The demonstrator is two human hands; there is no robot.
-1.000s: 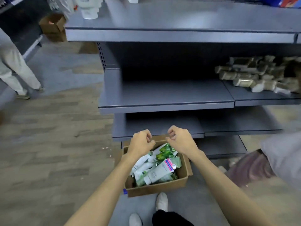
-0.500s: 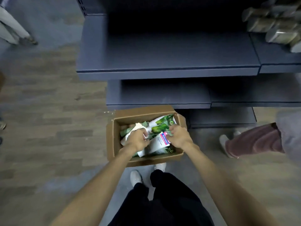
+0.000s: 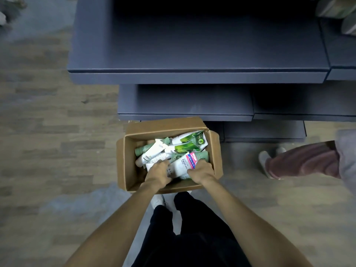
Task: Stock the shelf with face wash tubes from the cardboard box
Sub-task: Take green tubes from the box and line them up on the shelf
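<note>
Dark shelf point(image 3: 198, 54) tiers stand above the cardboard box point(image 3: 131, 170) on the wood floor point(image 3: 48, 151). Another person's leg point(image 3: 300, 162) stands to the right. Face wash tubes point(image 3: 185, 147) fill the box. Left hand point(image 3: 158, 173) and right hand point(image 3: 201, 170) curl round tubes; fingertips hidden.

Fingertips of both hands point(image 3: 201, 171) buried among tubes point(image 3: 154, 153); shelf packs point(image 3: 336, 8) cropped, blurred.
</note>
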